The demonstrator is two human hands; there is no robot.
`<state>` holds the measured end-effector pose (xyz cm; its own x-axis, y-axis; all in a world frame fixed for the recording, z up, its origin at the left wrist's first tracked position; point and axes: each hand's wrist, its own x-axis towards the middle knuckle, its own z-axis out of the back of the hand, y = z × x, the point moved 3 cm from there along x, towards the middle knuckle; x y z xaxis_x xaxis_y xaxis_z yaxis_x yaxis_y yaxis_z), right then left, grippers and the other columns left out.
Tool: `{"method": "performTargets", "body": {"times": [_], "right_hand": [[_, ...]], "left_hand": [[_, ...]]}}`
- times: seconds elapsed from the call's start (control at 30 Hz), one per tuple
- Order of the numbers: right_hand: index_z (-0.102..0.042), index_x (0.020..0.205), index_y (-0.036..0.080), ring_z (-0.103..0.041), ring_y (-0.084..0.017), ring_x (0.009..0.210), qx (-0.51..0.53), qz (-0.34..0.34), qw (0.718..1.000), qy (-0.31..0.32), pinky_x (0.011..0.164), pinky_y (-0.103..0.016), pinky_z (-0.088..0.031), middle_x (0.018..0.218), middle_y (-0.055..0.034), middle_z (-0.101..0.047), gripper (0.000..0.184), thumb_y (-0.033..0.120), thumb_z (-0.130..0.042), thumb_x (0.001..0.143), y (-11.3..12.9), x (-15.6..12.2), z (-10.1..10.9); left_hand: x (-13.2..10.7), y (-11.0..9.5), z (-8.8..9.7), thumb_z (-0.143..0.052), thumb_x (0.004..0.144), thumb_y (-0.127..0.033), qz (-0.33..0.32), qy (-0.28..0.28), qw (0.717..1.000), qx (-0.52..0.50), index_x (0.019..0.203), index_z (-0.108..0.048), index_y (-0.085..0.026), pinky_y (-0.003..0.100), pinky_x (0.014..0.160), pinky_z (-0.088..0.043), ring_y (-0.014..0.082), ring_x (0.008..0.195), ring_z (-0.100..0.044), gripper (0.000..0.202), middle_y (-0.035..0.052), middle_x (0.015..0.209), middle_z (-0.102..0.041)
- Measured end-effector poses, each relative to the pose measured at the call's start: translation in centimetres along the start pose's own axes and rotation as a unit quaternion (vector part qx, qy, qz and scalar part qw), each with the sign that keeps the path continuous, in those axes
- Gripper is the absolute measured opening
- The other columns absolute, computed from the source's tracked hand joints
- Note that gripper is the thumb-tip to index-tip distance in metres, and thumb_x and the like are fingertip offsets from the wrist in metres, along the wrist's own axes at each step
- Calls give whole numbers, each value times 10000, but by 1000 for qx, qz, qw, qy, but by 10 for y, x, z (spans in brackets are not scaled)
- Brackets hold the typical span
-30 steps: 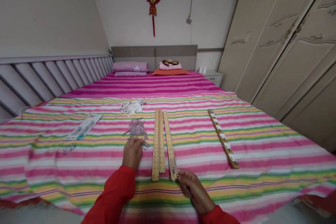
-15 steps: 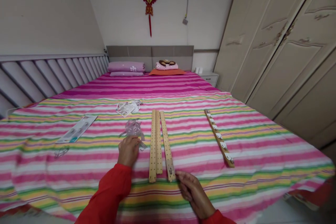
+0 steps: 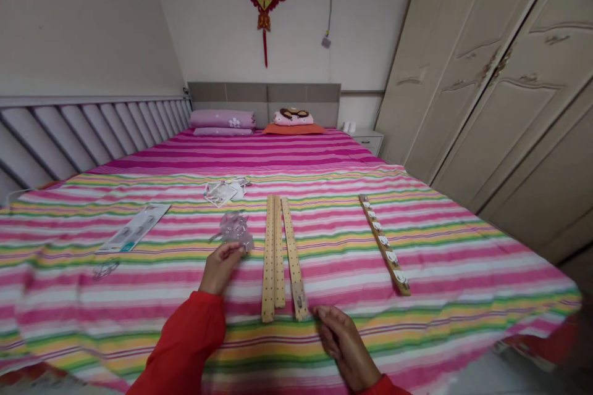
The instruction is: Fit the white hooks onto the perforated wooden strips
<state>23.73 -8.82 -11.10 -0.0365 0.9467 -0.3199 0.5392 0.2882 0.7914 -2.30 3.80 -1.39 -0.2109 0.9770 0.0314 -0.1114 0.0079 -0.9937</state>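
Note:
Three long wooden strips with rows of holes [image 3: 278, 247] lie side by side on the striped bedspread [image 3: 440, 259]. My left hand [image 3: 220, 266] pinches the near edge of a small clear plastic bag [image 3: 235, 229] of tiny parts, just left of the strips. My right hand [image 3: 340, 336] rests on the bedspread at the near end of the rightmost strip, where a small metal piece [image 3: 300, 302] sits; its fingers are loosely curled and hold nothing I can see. Both sleeves are red.
A fourth wooden strip carrying several white hooks [image 3: 384, 244] lies to the right. A blister card package [image 3: 134, 228], a wire piece [image 3: 105, 268] and opened packets [image 3: 225, 190] lie at the left and middle. Pillows [image 3: 222, 119] are at the headboard; a wardrobe [image 3: 500, 86] stands at right.
My left hand has drawn back slightly and lifted the near edge of the plastic bag. My right hand slid a little toward me. The view shifted a bit to the left.

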Motion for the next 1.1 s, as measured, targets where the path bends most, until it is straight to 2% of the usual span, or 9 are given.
{"method": "performTargets", "body": {"times": [0.17,0.33,0.43,0.5,0.63,0.8,0.9,0.97,1.1], "right_hand": [[-555,666,173,-144,-31,384,-30,34,998,-40,390,-198,-75,419,113,-299,363,478,-750,637,18,-4,-5],[-605,671,162,-221,-40,408,-100,84,991,-26,402,-195,-131,456,86,-370,361,496,-737,636,49,-9,-25],[-666,749,160,-282,-48,420,-142,126,982,-5,408,-201,-207,509,60,-460,355,501,-715,663,65,-10,-40],[-688,796,164,-330,-60,432,-163,150,975,0,428,-208,-269,516,55,-483,360,495,-721,657,71,-10,-48],[-707,836,170,-443,-97,492,-184,179,966,24,497,-234,-372,554,32,-532,343,468,-720,667,69,-9,-57],[-704,894,177,-502,-118,576,-174,193,964,60,588,-261,-428,677,2,-583,322,437,-706,703,57,-8,-56],[-709,877,177,-474,-111,573,-185,195,961,59,561,-244,-399,651,11,-563,305,423,-718,696,57,-11,-53],[-710,799,174,-447,-102,553,-199,200,958,60,532,-233,-372,620,18,-547,275,423,-728,684,58,-14,-52],[-655,710,170,-423,-88,498,-199,179,961,68,482,-219,-330,552,32,-534,301,459,-730,672,57,-16,-49]], "left_hand": [[-33,-12,-14,-790,491,-356,102,75,982,-141,806,-680,-151,276,725,-497,144,725,-632,392,34,789,-704],[-63,-18,-35,-764,551,-358,139,152,971,-124,832,-702,-166,269,749,-499,156,786,-638,346,40,824,-712],[-75,-19,-47,-719,608,-397,103,210,971,-47,855,-708,-154,279,758,-498,180,822,-641,347,55,834,-716],[-82,-20,-54,-692,621,-408,65,234,970,11,881,-704,-141,277,684,-503,177,745,-638,372,53,785,-707],[-94,-29,-57,-635,652,-368,-58,219,965,133,1037,-668,-154,245,571,-469,129,581,-581,442,1,651,-652],[-106,-45,-60,-559,712,-255,-209,254,909,256,1167,-617,-179,207,571,-436,102,565,-550,465,-11,630,-642],[-110,-46,-64,-549,713,-221,-238,281,887,280,1182,-608,-189,201,559,-427,98,552,-535,473,-17,619,-634],[-111,-44,-66,-551,710,-211,-239,288,884,279,1184,-606,-196,199,563,-427,93,547,-529,477,-26,613,-627],[-107,-44,-68,-571,711,-238,-196,264,918,222,1180,-603,-186,205,591,-448,89,562,-541,473,-27,637,-631]]}}
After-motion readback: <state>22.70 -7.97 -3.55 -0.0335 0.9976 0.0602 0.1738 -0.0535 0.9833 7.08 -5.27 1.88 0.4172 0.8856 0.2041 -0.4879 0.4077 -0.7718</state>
